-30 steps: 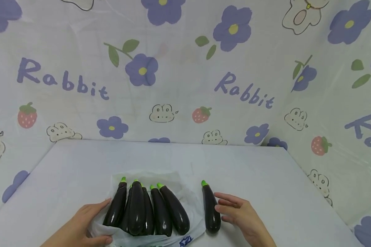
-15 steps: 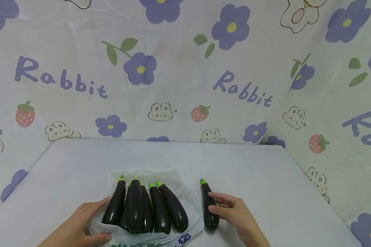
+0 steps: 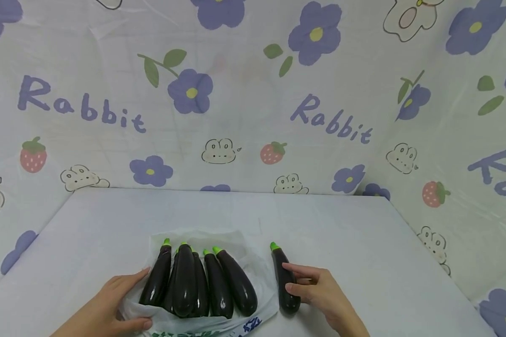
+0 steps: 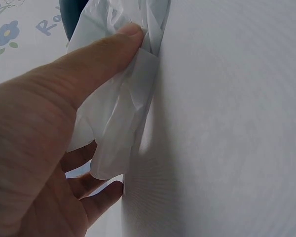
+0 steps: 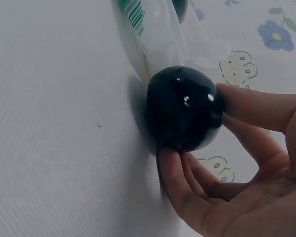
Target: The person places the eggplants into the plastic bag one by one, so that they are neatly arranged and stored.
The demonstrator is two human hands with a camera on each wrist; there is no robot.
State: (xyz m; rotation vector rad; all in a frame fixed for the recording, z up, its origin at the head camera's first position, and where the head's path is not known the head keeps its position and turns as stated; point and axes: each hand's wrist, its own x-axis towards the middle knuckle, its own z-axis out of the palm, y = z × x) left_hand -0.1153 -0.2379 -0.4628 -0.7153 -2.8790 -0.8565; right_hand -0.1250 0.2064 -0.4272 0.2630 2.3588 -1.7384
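Note:
Several glossy dark eggplants (image 3: 185, 285) with bright green stems lie side by side on a white plastic bag (image 3: 263, 281). At the bag's left edge, my left hand (image 3: 114, 304) holds it, thumb in front and fingers spread behind; the left wrist view shows the thumb (image 4: 108, 54) over the crumpled plastic (image 4: 123, 108). One separate eggplant (image 3: 283, 276) lies just right of the bag. My right hand (image 3: 322, 292) grips it from the right, and in the right wrist view thumb and fingers are around its rounded end (image 5: 182, 108).
A white tabletop (image 3: 341, 229) extends behind and to both sides of the bag. White cloth (image 3: 244, 107) printed with flowers, rabbits and strawberries hangs along the back and sides. Green and blue print marks the bag's front edge.
My right hand has moved left and closed its fingers and thumb on the separate eggplant, whose stem end has swung slightly left. The left hand keeps its place on the bag.

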